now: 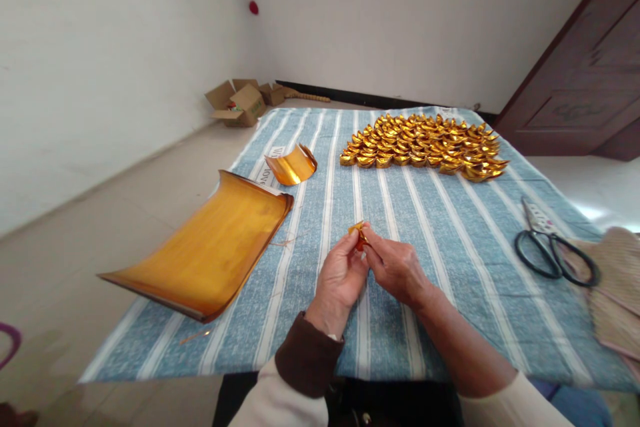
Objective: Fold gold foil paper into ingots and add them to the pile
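Observation:
Between the fingertips of both hands is a small piece of folded gold foil paper [357, 228], held above the middle of the cloth. My left hand [341, 272] grips it from the left, thumb on top. From the right, my right hand [395, 265] pinches its near edge; fingers hide much of the piece. Farther off stand many folded gold paper ingots [420, 143] in tight rows. A stack of large gold foil sheets [200, 250] lies left of my hands, its edges curling. Beyond it sits a smaller curled stack of gold paper [295, 165].
Black-handled scissors [555, 253] lie at the right, beside a beige cloth [620, 273]. A blue striped tablecloth [320, 320] covers the table. Cardboard boxes [240, 107] stand on the floor at the far left, and a dark wooden door [585, 73] is at the right.

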Demonstrator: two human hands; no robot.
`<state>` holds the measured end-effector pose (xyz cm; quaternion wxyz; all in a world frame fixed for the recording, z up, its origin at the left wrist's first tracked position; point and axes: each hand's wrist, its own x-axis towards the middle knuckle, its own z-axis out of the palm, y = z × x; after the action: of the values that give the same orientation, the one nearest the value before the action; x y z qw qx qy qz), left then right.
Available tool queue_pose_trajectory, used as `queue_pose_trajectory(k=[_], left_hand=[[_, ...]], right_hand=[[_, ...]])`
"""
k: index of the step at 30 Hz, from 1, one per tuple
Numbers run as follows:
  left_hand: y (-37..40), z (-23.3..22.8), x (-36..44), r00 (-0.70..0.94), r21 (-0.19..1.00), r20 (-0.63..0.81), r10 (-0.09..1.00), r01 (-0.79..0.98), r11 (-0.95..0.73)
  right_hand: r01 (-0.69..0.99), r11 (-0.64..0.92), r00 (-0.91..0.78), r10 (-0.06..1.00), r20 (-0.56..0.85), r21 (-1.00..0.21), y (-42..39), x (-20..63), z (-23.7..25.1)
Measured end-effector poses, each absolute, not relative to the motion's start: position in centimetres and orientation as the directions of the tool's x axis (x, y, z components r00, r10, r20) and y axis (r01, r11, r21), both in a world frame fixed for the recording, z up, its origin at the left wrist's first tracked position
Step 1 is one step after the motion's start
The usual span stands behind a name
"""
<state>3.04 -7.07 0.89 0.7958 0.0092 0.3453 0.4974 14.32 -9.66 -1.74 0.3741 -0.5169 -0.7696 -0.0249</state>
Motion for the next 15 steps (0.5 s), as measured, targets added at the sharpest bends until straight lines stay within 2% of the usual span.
queue_pose_trajectory(k=[5,8,12,15], left_hand=[[-6.9,0.7,2.8,0.294,0.355,-0.524,0.799,-0.777,0.519],[-6.9,0.7,2.8,0.296,0.354,-0.517,0.803,-0.781,0.515],[-6.9,0.6,2.8,0.284,0.347,-0.532,0.798,-0.786,0.511],[-7.0,0.6,2.6,0.322,0.351,-0.514,0.795,-0.767,0.538]], right_hand=[[0.819,0.468,-0.207,0.780,0.591,-0.331,-9.5,14.2,-1.7],[0.812,0.456,-0.169,0.782,0.600,-0.364,-9.6,14.1,-1.8],[0.711,0.471,-0.084,0.794,0.601,-0.522,-9.9,14.3,-1.8],[0.594,0.441,-0.029,0.848,0.530,-0.673,-9.8,15.1,-1.2]])
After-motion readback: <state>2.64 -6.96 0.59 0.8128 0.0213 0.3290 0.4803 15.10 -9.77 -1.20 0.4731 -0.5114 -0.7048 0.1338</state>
